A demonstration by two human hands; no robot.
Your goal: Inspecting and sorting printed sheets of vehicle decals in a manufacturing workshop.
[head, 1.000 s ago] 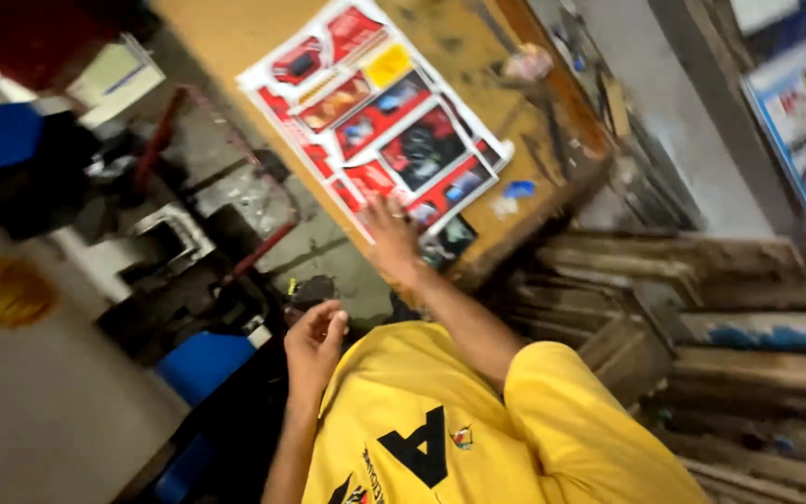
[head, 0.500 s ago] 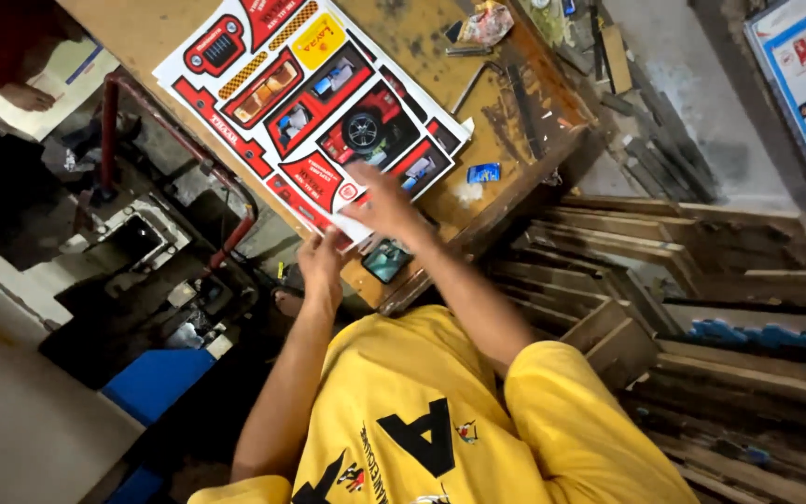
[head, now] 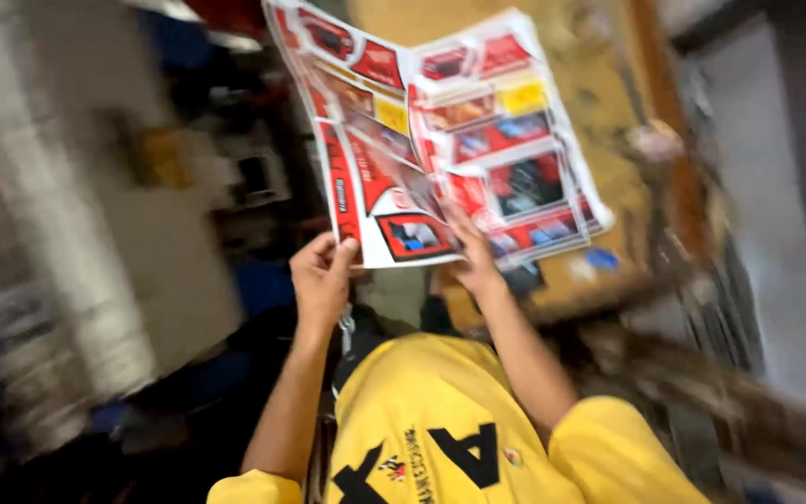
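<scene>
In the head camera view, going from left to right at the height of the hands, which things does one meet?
Blurred pale wall → left hand gripping the lower left corner of the printed sheet → red-and-white printed sheet → right hand under the sheet → wooden workbench.

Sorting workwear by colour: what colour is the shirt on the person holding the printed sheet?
Bright yellow shirt with black lettering, seen in the head view, the only one.
</scene>
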